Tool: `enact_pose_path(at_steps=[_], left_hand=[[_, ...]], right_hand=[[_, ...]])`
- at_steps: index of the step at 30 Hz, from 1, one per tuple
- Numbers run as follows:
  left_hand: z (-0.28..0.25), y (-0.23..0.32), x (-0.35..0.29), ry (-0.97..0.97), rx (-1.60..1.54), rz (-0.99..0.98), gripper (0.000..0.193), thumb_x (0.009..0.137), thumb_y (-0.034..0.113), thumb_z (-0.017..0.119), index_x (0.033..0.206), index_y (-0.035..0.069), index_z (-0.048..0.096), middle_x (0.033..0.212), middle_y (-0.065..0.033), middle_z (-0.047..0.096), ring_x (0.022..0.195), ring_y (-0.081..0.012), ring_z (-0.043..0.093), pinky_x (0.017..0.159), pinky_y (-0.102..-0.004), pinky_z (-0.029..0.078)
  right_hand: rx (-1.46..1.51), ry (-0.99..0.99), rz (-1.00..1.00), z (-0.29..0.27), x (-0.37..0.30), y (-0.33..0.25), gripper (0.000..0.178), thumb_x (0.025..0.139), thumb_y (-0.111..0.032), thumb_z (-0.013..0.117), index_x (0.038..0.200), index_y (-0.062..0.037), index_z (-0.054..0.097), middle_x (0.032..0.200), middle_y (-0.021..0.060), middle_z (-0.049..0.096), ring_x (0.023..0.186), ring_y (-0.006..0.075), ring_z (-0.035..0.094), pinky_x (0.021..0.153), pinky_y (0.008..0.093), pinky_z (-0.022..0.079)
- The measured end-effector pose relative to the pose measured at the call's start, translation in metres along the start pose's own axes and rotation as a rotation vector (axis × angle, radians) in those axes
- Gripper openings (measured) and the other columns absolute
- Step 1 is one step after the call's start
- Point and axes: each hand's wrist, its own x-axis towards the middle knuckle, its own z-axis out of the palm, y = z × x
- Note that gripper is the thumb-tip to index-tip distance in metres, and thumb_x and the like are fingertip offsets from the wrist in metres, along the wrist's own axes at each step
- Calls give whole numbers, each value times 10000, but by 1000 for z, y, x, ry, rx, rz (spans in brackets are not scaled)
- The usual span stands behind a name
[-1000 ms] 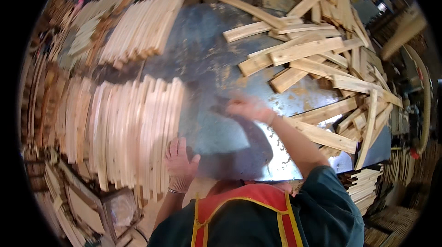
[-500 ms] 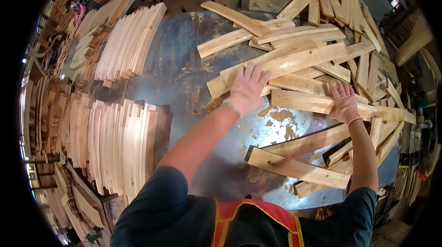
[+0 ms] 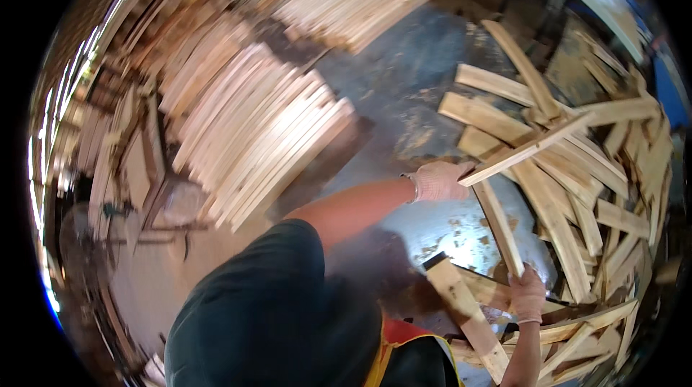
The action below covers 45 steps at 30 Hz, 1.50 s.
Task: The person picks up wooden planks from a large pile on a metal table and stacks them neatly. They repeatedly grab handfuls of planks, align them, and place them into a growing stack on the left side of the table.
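Note:
My left hand (image 3: pixel 440 181), in a pale knit glove, is closed on the near end of a wooden board (image 3: pixel 530 150). That board slants up and to the right over the loose pile. My right hand (image 3: pixel 528 293), gloved too, grips the lower end of a second, shorter-looking board (image 3: pixel 499 230). The far end of this second board comes close to my left hand; whether they touch I cannot tell. Just below my right hand, a board with a dark end (image 3: pixel 468 318) lies at an angle. My fingertips are partly hidden behind the wood.
Loose boards (image 3: pixel 551 225) lie crisscrossed on the right of the dark metal tabletop (image 3: pixel 404 55). To the left stands a neat row of pale boards (image 3: pixel 263 134), with another row (image 3: pixel 360 1) beyond it. Sawdust is scattered over the table.
My view has swung to the left. Both hands lay on boards in the pile; now each has a board in its grip, pulled away from the pile's surface.

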Motion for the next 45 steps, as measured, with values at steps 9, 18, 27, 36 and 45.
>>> enact_pose_path(at_steps=[9, 18, 27, 36, 45], left_hand=[[9, -182, -292, 234, -242, -315, 793, 877, 336, 594, 1638, 248, 389, 1030, -189, 769, 920, -385, 755, 835, -492, 577], [43, -356, -449, 760, 441, -626, 730, 933, 582, 626, 1505, 138, 535, 1371, -133, 615, 1293, -316, 581, 1080, -494, 470], [25, -516, -507, 1425, -1738, -621, 397, 1008, 418, 688, 1162, 57, 749, 1077, -74, 756, 912, -206, 697, 823, -347, 550], [-1, -341, -449, 652, -417, -608, 587, 928, 423, 757, 1403, 92, 658, 1324, -152, 690, 1232, -307, 659, 1056, -403, 519], [31, -278, -407, 650, 403, -442, 730, 949, 510, 674, 1549, 131, 501, 1540, -156, 522, 1475, -385, 431, 1228, -524, 323]], right_hand=[[1298, -121, 16, 34, -18, -157, 391, 978, -86, 680, 1350, 3, 600, 1150, 82, 703, 985, 187, 665, 851, 366, 572], [1142, -550, -289, 161, -19, -534, 576, 998, -384, 722, 1420, -41, 533, 996, 20, 602, 835, 111, 536, 691, 285, 491], [1188, -476, -34, 160, -34, -544, 676, 971, -386, 773, 1505, -65, 510, 1338, 53, 636, 1092, 194, 605, 901, 336, 523], [1195, -371, -247, 129, -13, -478, 736, 968, -361, 777, 1520, 16, 468, 1312, 116, 641, 1154, 229, 599, 1013, 338, 494], [376, 393, -764, 62, 92, -502, 663, 960, -283, 734, 1532, -53, 490, 1494, 233, 560, 1354, 418, 570, 1108, 467, 499]])
